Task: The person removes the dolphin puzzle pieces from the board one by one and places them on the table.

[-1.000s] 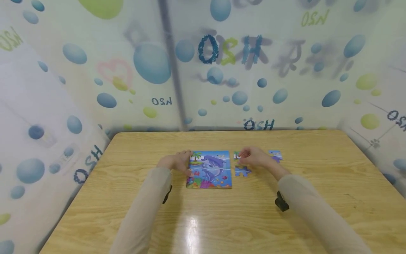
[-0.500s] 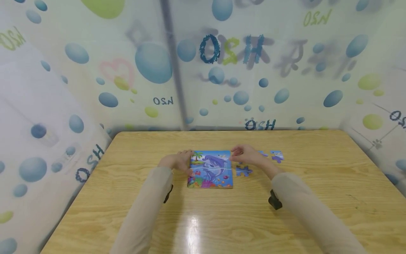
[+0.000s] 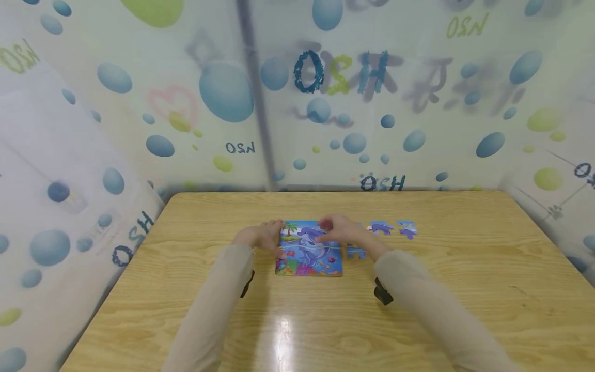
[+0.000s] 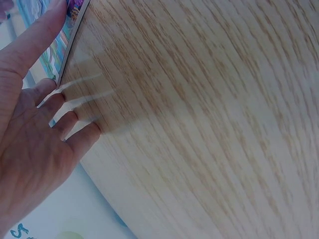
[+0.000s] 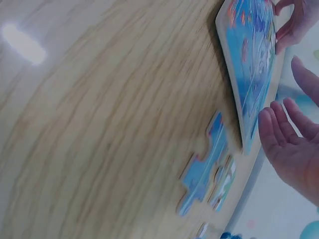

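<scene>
A: Left side first; left hand (image 3: 260,237) lies at the left edge of the puzzle board (image 3: 309,249), fingers straight and spread in the left wrist view, the index along the board's edge (image 4: 70,35); nothing is pinched; it reads as a brace against sliding.

B: Agreed; and the board itself?

A: Flat on the table (image 3: 325,320), about centre, slightly to the far side; dolphin picture, mostly filled as far as the head view shows.

B: Right hand (image 3: 337,231)?

A: Over the board's far right corner; in the right wrist view its fingers (image 5: 279,124) look loosely open above the board; whether a piece sits under the fingertips is hidden, so I cannot tell if the grip holds anything.

B: Loose pieces?

A: One blue piece (image 3: 355,252) just beside the board's right edge, partly behind the right forearm; two more, a dolphin piece (image 3: 381,228) and a lighter piece (image 3: 407,229), farther right, apart from each other.

B: Step in hand?

A: My judgement: fitting at the board's upper right; next calls for pressing flat there with the left brace kept firm, then reaching right for the nearest loose piece, matching its tabs before lowering.
</scene>
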{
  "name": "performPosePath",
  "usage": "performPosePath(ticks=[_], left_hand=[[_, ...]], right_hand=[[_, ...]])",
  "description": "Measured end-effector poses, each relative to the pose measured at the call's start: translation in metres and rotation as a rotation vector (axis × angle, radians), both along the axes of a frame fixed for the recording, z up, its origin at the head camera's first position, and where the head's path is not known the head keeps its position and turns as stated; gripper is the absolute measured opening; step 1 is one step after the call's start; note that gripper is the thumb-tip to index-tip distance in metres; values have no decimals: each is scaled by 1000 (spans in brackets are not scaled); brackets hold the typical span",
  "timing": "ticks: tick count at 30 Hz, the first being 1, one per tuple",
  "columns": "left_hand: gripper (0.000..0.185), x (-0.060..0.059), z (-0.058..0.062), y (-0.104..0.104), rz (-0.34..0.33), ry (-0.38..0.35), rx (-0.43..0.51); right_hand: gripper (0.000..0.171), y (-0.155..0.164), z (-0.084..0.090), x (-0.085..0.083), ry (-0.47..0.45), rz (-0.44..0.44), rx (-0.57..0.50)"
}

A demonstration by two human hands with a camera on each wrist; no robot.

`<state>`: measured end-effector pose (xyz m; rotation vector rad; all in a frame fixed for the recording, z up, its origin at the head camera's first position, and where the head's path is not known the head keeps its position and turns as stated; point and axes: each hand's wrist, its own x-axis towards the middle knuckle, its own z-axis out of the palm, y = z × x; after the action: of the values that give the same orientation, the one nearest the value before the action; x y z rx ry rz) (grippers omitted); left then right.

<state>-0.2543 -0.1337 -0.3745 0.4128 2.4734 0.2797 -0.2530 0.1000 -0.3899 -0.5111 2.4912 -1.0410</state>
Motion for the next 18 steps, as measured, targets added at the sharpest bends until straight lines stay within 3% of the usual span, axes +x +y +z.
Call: performPosePath(ticks=[9,18], left_hand=[[96,-1,-1,-1,-18,5,-6],[95,0,1,1,2,10,-5]], right_hand=[[63,-23,-3,1,79,90,167],[61,-35,-1,4,75,64,297]])
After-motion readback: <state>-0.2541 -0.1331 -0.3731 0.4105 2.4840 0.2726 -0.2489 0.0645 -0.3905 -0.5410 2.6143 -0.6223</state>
